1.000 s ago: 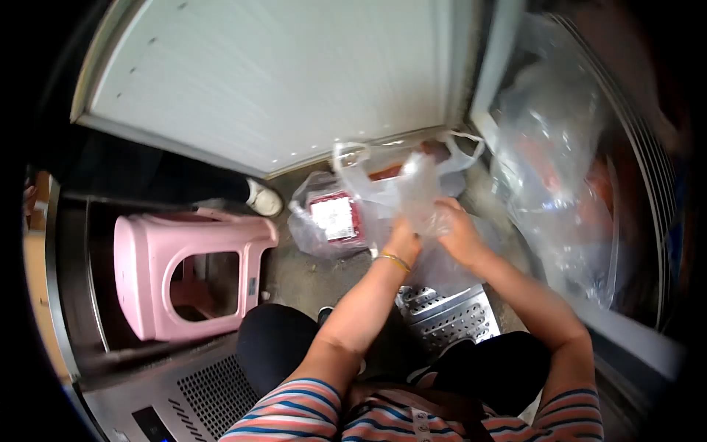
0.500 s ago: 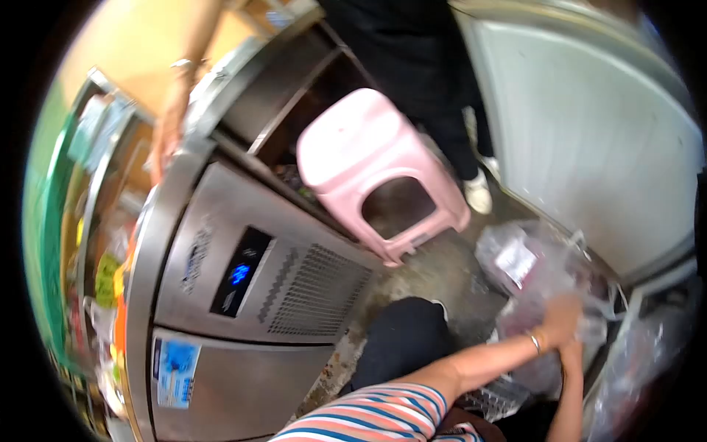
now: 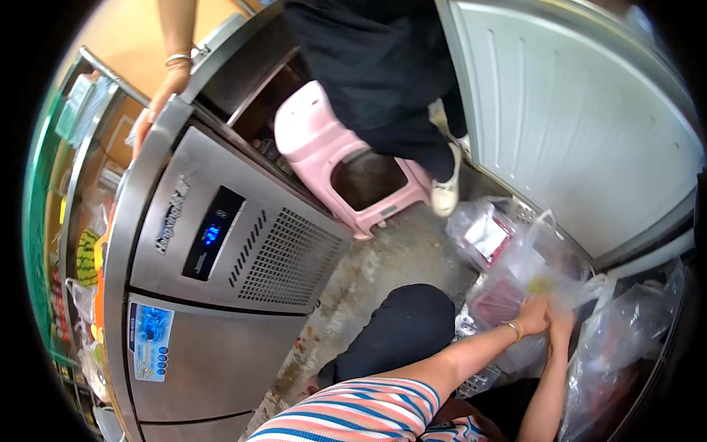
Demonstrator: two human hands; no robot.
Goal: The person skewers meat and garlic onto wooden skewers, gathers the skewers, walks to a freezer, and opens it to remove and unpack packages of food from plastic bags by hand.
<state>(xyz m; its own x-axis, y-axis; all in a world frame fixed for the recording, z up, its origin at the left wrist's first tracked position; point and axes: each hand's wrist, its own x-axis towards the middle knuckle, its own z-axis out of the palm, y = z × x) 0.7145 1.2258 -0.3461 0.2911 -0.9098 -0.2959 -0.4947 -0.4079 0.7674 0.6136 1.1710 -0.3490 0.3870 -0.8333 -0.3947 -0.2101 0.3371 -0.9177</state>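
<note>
My left hand [image 3: 532, 315], with a bracelet at the wrist, is closed on the gathered top of a clear plastic bag [image 3: 541, 272]. Close against it, my right hand [image 3: 561, 321] also grips the bag's plastic; its fingers are partly hidden. Something yellowish shows through the film just above my hands. Dark red contents show through plastic [image 3: 495, 300] to the left of my hands. Behind lies another clear bag with a white-labelled, red-edged pack [image 3: 489, 237].
An open white door [image 3: 560, 125] stands at right, near a plastic-lined container [image 3: 626, 346]. A pink stool [image 3: 317, 140] and a person's black-clad legs [image 3: 390, 81] are ahead. That person's hand [image 3: 168, 92] rests on the steel cabinet [image 3: 213, 346] at left.
The view has shifted, and the scene sits further left. The other person's leg has moved in front of the stool. My hands stay together on the bag, whose top is more spread out.
</note>
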